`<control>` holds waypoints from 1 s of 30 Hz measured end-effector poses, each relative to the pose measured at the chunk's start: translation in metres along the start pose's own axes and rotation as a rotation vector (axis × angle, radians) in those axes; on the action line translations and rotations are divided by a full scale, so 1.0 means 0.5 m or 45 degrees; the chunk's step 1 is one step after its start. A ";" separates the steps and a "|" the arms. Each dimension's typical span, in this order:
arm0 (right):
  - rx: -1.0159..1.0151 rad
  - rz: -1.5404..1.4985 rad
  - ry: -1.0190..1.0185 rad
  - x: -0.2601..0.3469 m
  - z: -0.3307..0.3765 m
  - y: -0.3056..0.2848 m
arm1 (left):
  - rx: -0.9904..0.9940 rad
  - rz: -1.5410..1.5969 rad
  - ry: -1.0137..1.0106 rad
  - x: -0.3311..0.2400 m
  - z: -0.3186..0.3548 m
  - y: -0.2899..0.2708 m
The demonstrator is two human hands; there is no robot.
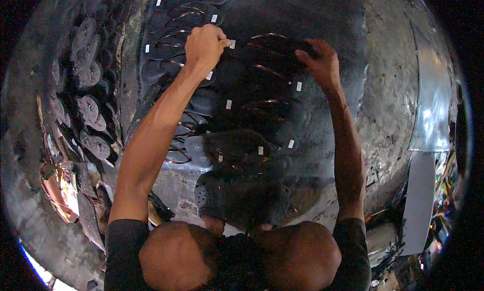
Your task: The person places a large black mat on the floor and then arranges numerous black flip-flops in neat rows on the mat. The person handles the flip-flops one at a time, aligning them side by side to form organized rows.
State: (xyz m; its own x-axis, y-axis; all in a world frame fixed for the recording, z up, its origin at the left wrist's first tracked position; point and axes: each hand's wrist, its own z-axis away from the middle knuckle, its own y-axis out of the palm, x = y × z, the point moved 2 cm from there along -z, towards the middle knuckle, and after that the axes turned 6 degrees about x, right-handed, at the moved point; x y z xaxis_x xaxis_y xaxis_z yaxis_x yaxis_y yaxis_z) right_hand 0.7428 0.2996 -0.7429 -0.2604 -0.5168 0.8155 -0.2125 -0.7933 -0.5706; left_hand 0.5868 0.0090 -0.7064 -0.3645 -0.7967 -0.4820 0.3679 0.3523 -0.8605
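Dark sandals (229,142) with thin shiny straps lie in rows on a black sheet (333,119) before me. Small white labels, one of them (229,104) near the middle, sit on several of them. Over the left rows, my left hand (204,45) is closed, its thumb and finger pinched at the edge of a small white label (232,44). Shadow hides the surface just under that label. My right hand (322,61) hovers over the right side of the rows, thumb and forefinger apart, and I see nothing between them. Its other fingers are partly dark.
At the left, a pile of round-ended dark soles (88,109) lies beyond a raised strip. A silvery sheet (431,99) and a grey panel (418,200) lie at the far right beside scattered scraps. My perforated shoe (204,192) stands at the rows' near edge.
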 end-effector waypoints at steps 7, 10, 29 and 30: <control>-0.720 0.911 -0.144 0.098 0.050 0.025 | -0.152 -0.009 0.383 0.050 0.049 -0.010; -0.347 -0.097 0.170 0.144 0.191 0.009 | 0.087 0.405 0.256 -0.007 0.195 -0.087; 0.278 -0.225 -0.212 0.187 0.497 0.133 | 0.382 0.133 0.341 0.045 0.515 -0.053; 0.272 -0.281 -0.286 0.199 0.503 0.114 | 0.411 0.263 0.246 0.046 0.511 -0.065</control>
State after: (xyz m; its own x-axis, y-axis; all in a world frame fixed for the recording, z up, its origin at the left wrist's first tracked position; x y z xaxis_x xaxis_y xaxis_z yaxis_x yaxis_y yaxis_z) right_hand 0.9417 0.1221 -0.6697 -0.0119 -0.3652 0.9308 -0.0330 -0.9303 -0.3654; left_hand 0.7852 -0.1463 -0.6475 -0.3973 -0.6078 -0.6875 0.6876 0.2990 -0.6617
